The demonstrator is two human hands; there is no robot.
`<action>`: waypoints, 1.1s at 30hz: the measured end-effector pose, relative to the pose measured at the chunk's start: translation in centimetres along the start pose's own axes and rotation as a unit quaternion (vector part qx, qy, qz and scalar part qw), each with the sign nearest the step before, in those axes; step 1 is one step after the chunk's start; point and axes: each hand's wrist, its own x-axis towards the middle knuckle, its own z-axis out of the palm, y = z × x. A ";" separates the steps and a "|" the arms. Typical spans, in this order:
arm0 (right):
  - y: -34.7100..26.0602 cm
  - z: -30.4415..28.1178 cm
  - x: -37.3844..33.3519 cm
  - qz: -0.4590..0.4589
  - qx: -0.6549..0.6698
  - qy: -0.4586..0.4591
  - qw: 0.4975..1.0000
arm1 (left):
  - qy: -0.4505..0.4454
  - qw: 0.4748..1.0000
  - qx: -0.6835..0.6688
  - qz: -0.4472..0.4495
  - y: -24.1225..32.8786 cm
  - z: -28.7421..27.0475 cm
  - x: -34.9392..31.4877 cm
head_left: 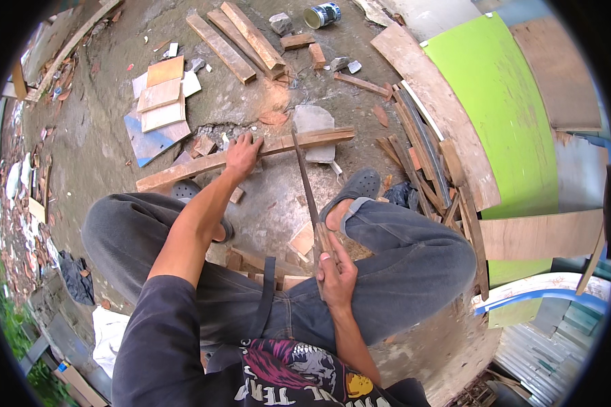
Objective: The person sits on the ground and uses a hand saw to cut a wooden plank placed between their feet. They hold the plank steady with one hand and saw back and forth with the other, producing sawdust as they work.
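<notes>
A long wooden batten [197, 166] lies slantwise in front of me, its right part across a grey stone block [314, 119]. My left hand [244, 156] presses down on the batten near its middle, fingers curled over the far edge. In my right hand [337, 275] is the wooden handle of a handsaw [306, 180], gripped between my knees. The saw's narrow dark blade points away from me, and its tip end meets the batten right of my left hand, over the stone. Whether the teeth have cut into the wood is too small to tell.
Beyond the batten lie several loose battens [241, 42], a stack of small boards [163, 102] and a tin can [322, 15]. Wood strips [421, 146] lie to the right, beside a large green panel [499, 102]. My clogs [360, 186] stand close to the batten.
</notes>
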 end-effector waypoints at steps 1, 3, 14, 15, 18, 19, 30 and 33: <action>-0.1 0.0 0.1 0.002 0.000 -0.003 1.000 | -0.017 1.000 0.008 -0.010 0.5 0.0 -0.1; -0.1 0.2 0.2 -0.003 0.006 -0.006 1.000 | -0.026 0.999 0.028 -0.032 1.3 -0.4 -0.4; 0.4 0.6 -0.5 -0.034 0.051 -0.036 0.997 | -0.159 0.982 0.036 -0.100 2.6 -2.3 -0.2; 0.4 0.6 -0.4 -0.040 0.055 -0.048 0.997 | -0.163 0.980 0.029 -0.106 2.5 -2.2 0.0; 0.3 0.4 -0.5 -0.052 0.055 -0.041 0.996 | -0.176 0.979 -0.003 -0.107 2.2 -2.3 -0.1; 0.2 0.4 -0.5 -0.055 0.053 -0.039 0.996 | -0.176 0.979 0.001 -0.100 1.8 -2.4 0.0; -1.1 0.2 -0.8 -0.004 0.041 -0.005 0.999 | -0.190 0.980 0.026 -0.050 1.9 -4.3 -0.9; -1.3 0.7 -0.7 -0.007 0.030 0.007 0.999 | -0.217 0.975 0.013 -0.037 0.9 -6.1 -1.2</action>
